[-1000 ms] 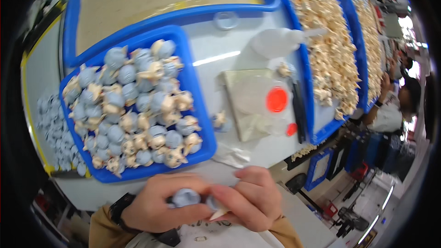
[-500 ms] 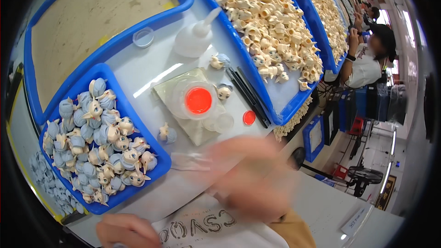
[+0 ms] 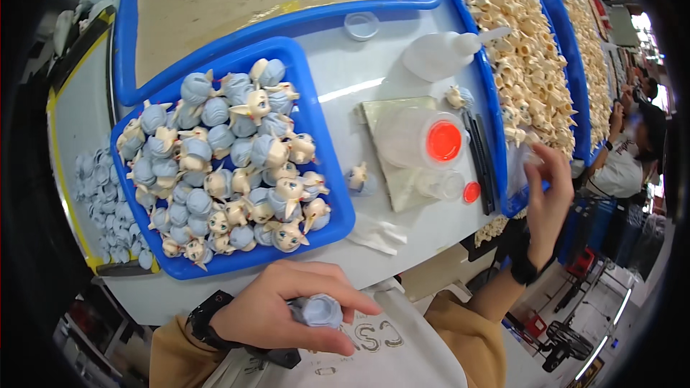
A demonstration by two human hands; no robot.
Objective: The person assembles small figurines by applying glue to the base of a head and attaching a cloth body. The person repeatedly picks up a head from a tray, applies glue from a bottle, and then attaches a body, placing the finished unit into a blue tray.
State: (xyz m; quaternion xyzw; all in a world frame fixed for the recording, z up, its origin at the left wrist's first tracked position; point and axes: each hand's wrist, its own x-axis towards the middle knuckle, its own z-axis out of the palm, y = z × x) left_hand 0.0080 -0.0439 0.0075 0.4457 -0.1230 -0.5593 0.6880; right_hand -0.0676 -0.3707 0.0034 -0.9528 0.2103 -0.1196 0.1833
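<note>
In my left hand [image 3: 280,305], above my lap, a hollow grey-blue doll hair piece [image 3: 322,311] rests between thumb and curled fingers, its opening facing up. My right hand [image 3: 552,190] reaches to the near end of a blue tray [image 3: 496,100] full of cream-coloured doll face pieces [image 3: 517,50]. Its thumb and forefinger are bent in a pinch beside the last pieces; what lies between the tips is too small to make out. Left of centre, another blue tray [image 3: 338,226] holds many doll heads with grey-blue hair [image 3: 215,111].
A tub with a red disc [image 3: 444,141], a small clear cup [image 3: 449,185] and a red cap [image 3: 471,192] are mid-table. Around them are a white squeeze bottle [image 3: 438,57], black pens [image 3: 480,165], a loose doll head [image 3: 358,178] and a white glove [image 3: 377,235]. A co-worker [image 3: 622,162] sits at right.
My right hand has moved from in front of my body out to the face-piece tray. My left hand has risen into view with the hair piece. The whole view has shifted, moving the table rightward.
</note>
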